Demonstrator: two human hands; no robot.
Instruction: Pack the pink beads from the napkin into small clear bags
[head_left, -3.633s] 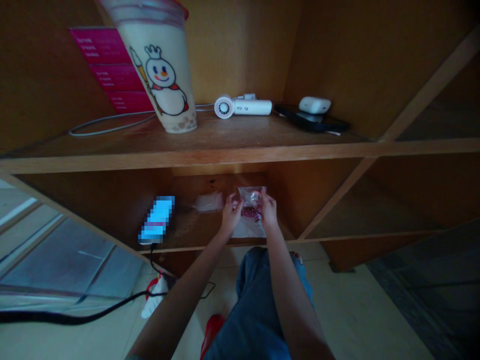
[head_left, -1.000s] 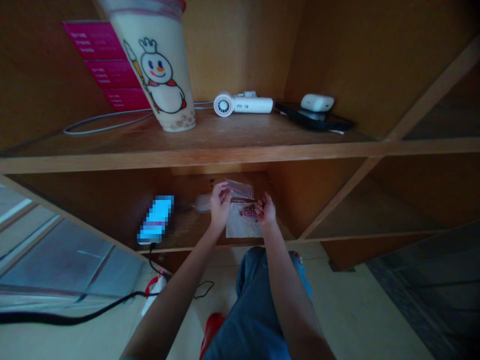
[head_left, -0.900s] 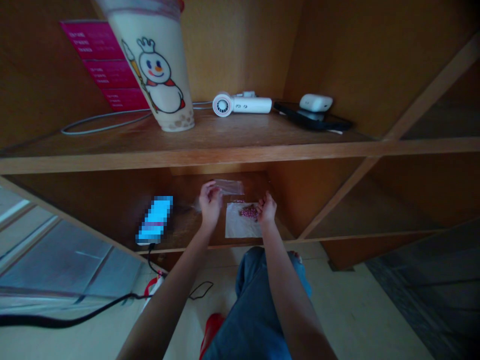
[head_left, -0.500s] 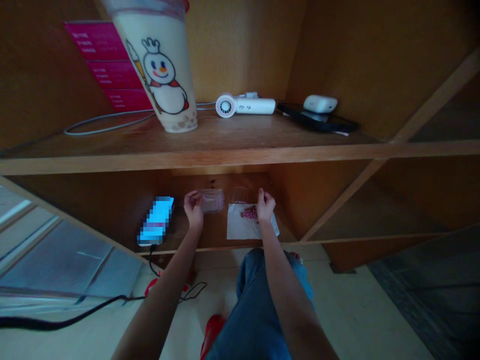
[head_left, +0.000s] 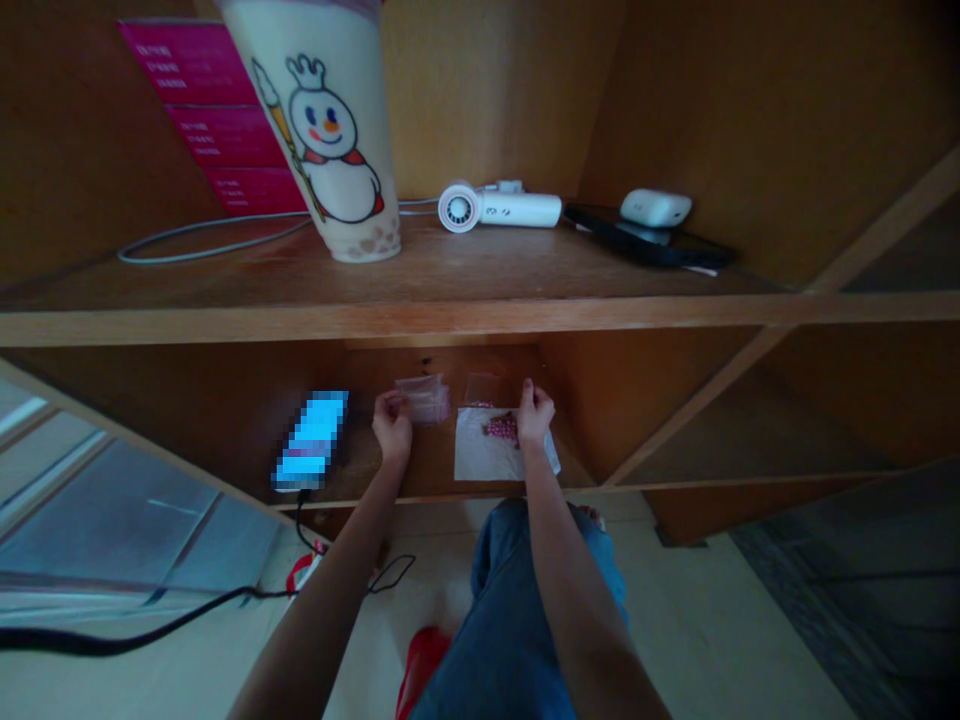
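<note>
On the lower shelf, my left hand (head_left: 392, 424) is at the left end of a stack of clear plastic bags (head_left: 426, 398), its fingers curled at their edge. Whether it pinches one of them I cannot make out. My right hand (head_left: 535, 414) has thumb and finger pressed together above the right side of a white paper sheet (head_left: 480, 460); anything in the pinch is too small to name. A small heap of pink and dark red beads (head_left: 501, 427) lies on the paper. Just behind the paper lies another clear bag (head_left: 482, 388) with some pink beads at its lower edge.
Left of my hands lies a lit phone (head_left: 311, 440) with a black cable (head_left: 301, 525). The upper shelf board (head_left: 480, 310) runs above my hands. It carries a tall drink cup (head_left: 337, 140), a white handheld fan (head_left: 517, 210), a white case (head_left: 656, 208) and a dark flat object (head_left: 637, 240).
My left hand has shifted slightly right at the bag stack. My right hand stays pinched over the paper with little movement. The view has tilted slightly.
</note>
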